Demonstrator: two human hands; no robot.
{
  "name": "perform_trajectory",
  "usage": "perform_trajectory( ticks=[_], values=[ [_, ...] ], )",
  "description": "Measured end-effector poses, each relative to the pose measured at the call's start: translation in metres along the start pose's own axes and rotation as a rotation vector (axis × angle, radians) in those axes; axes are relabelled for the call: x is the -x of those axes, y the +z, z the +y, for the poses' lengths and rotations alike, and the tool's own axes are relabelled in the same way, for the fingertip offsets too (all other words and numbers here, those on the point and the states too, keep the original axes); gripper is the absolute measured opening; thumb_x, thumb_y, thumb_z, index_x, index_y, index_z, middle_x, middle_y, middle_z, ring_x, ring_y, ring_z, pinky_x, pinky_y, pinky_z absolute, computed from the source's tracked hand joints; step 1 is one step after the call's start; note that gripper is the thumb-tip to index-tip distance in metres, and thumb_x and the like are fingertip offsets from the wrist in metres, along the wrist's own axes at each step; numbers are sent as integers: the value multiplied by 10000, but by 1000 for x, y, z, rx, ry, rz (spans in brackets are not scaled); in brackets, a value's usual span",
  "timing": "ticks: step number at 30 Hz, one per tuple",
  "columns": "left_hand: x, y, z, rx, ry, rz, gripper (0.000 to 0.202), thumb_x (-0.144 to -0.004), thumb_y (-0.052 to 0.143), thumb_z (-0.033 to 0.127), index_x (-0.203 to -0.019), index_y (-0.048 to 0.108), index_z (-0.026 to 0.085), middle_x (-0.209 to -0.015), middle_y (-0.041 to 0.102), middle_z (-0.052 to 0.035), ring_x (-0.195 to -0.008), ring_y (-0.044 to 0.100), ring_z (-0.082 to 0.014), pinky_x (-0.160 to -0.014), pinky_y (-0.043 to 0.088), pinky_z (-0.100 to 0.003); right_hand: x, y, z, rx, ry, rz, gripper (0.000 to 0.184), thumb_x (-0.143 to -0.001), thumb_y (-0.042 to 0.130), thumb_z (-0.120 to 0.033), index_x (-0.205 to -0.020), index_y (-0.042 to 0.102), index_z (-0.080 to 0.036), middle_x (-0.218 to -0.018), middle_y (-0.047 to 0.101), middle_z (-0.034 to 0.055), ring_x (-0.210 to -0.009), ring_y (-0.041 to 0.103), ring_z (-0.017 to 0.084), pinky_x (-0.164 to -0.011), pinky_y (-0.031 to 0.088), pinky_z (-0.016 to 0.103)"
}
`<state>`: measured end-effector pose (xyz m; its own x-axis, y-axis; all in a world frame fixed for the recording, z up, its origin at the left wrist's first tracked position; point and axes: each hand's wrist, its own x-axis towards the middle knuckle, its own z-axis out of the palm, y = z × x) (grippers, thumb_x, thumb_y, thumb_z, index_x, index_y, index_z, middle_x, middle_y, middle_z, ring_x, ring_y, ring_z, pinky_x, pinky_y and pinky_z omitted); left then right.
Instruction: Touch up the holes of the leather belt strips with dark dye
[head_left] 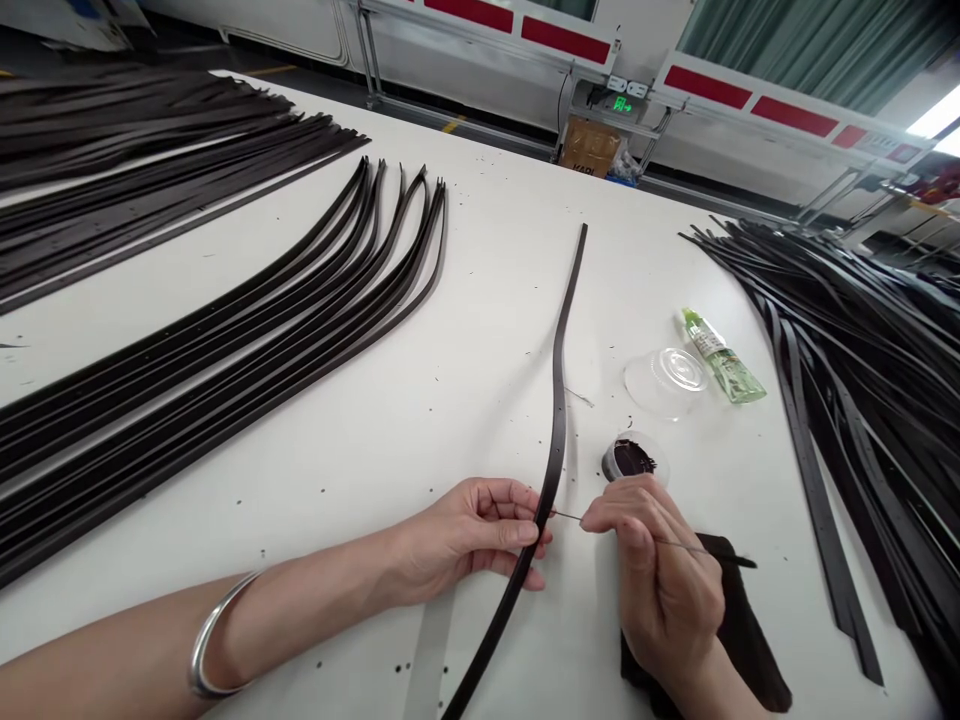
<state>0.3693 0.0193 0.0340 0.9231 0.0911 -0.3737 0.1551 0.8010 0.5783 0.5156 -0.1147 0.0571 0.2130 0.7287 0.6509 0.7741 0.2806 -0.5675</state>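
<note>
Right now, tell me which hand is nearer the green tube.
Right. The right hand is on the tube's near side, slightly left of it, holding a thin stick; the left hand is farther left, pinching a black strap.

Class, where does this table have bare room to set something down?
Bare but for specks: between the curved black strips and the held strip, beyond the left hand; also between that strip's far end and the rightmost pile. Crowded: around the right hand, with plastic lid, green tube, dark-filled cup and black cloth.
</note>
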Motion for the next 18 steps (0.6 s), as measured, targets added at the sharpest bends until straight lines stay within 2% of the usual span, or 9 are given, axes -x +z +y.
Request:
perform_trajectory(
  ticks=[6,14,18],
  values=[
    [0,0,0,5,-12,9,155,-772,770,191,-887,677,146,-826,658,-50,-769,602,-152,-752,582,-359,0,2,1,0,12,-18,270,-861,383,46,-922,543,-162,-775,618,49,-757,541,166,-688,465,357],
    [0,1,0,0,-9,-1,152,-765,778,211,-867,685,148,-829,664,-52,-769,604,-156,-756,578,-363,-5,5,-3,48,-68,-25,248,-889,387,10,-929,540,-182,-750,639,35,-718,560,163,-670,465,352],
    [-1,1,0,-3,-13,-2,137,-775,768,208,-865,681,151,-830,663,-50,-756,604,-151,-754,577,-360,-6,6,-4,66,-63,-8,237,-881,395,14,-911,536,-174,-730,630,38,-708,548,163,-656,458,350]
  ],
)
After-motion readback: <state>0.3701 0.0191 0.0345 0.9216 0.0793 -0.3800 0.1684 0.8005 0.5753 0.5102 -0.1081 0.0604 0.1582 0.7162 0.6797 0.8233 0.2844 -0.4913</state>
